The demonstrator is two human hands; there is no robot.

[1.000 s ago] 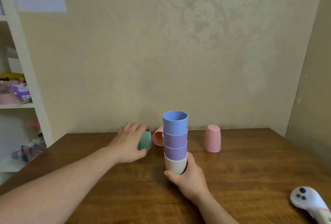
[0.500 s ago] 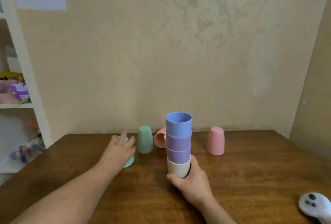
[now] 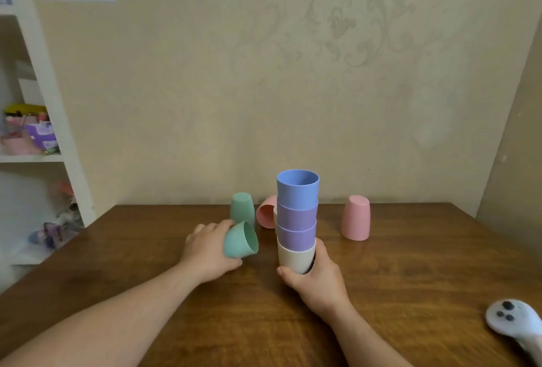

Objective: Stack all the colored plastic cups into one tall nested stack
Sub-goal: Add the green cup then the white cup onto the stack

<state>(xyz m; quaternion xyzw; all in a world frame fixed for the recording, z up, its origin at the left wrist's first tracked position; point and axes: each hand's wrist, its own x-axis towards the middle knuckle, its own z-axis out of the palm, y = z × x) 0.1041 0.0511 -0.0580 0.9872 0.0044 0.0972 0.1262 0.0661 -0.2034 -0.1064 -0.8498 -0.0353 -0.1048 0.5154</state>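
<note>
Since half a second ago my left hand [image 3: 209, 249] has lifted a green cup [image 3: 241, 240] clear of the desk [image 3: 410, 278] and swung it toward the stack [image 3: 297, 220]. That cup lies tilted, long axis near horizontal, mouth facing right at the stack, base in my palm, fingers wrapped round it. Stack sits just right of the cup, close but apart. It is upright and open end up: cream cup [image 3: 294, 258] at bottom, two purple, blue cup [image 3: 298, 189] on top, empty inside as far as I see. My right hand [image 3: 315, 275] grips the cream base and steadies it.

Key relation: blue mouth is up and right of the green cup, so I judge the cup needs rotating base-down, raising above the blue rim, then dropping in. Left hand is the nearer one and already has it.

Loose on the desk: second green cup [image 3: 242, 208] upside down behind the held one, a pink cup on its side [image 3: 265, 215] partly behind the stack, another pink cup [image 3: 355, 221] upside down to the right. All appear empty. White controller [image 3: 511, 321] at right edge.
</note>
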